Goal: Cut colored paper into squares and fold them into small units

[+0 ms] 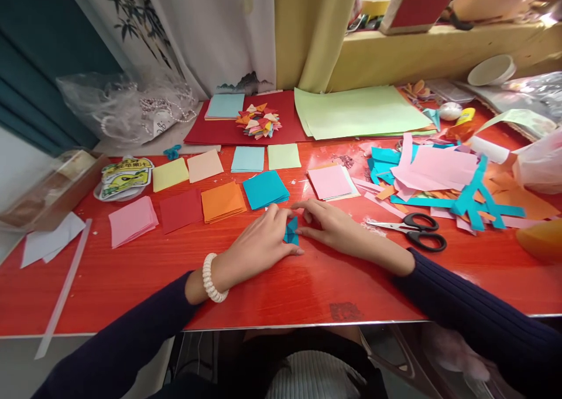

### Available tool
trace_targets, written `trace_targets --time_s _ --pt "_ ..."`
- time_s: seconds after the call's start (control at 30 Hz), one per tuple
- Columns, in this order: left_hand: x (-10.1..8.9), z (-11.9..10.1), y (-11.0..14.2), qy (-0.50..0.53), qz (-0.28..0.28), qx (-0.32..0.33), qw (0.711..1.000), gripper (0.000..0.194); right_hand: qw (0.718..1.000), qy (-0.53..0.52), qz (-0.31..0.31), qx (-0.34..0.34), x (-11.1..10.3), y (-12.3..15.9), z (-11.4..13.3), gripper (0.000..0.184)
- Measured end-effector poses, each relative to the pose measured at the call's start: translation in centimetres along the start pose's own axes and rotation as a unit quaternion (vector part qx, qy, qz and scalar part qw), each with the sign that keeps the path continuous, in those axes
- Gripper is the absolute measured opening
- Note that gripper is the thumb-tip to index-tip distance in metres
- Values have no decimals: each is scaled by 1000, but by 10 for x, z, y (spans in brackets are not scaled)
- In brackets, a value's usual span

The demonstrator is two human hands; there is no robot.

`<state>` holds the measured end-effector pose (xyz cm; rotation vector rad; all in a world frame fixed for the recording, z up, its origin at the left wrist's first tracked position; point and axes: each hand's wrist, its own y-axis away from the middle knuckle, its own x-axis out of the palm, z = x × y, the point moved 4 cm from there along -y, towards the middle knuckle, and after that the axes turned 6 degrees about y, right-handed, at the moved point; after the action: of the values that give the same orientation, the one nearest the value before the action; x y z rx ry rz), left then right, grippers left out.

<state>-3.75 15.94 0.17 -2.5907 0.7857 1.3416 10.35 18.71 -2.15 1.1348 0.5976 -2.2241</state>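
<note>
A small folded piece of blue paper [291, 231] lies on the red table between my hands. My left hand [262, 238] curls around its left side, thumb along the near edge and fingers at the far edge. From the right, my right hand [327, 223] pinches it, with thumb and fingertips touching its right side. Parts of the paper are hidden under the fingers. Just beyond them rests a stack of blue paper squares [266, 189]. To the left of that are orange squares [223, 202], dark red squares [181, 210] and pink squares [133, 220].
Black-handled scissors [424, 231] lie right of my right hand, before a heap of paper scraps [439, 171]. A pale pink stack [332, 182] is nearer. Behind stand a folded paper ring [259, 121] and large green sheets [360, 113]. A ruler-like strip [65, 288] overhangs the front edge.
</note>
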Motion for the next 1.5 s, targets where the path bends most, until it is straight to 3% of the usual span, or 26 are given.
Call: trace_targets --time_s 0.17,0.3,0.47,0.57,0.63,0.8,0.97,1.1,1.33,1.5 --pt "5 8 -1 24 -35 -13 999 29 998 -33 -31 43 2 4 2 41" --pt "9 9 1 104 -58 -11 993 26 983 -174 -32 54 -1 6 8 38" --pt "7 8 2 115 -60 -34 991 46 928 -365 -50 49 -4 7 16 37" --pt "8 9 3 98 -48 -32 994 40 874 -477 -42 77 -1 8 17 33" --pt "9 9 3 74 -51 -18 996 39 854 -507 -54 100 1 9 16 28" --pt "14 9 6 -53 -95 43 993 55 909 -378 -108 139 0 12 9 24" --pt "19 5 6 -158 -106 81 978 53 935 -327 -59 125 7 11 11 42" --pt "19 1 5 -152 -110 95 978 51 960 -252 -53 115 5 10 15 41" --pt "21 8 3 -38 -134 88 986 48 943 -301 -59 128 3 8 16 44" --pt "19 12 2 14 -152 28 988 58 904 -402 -104 102 3 10 8 42"
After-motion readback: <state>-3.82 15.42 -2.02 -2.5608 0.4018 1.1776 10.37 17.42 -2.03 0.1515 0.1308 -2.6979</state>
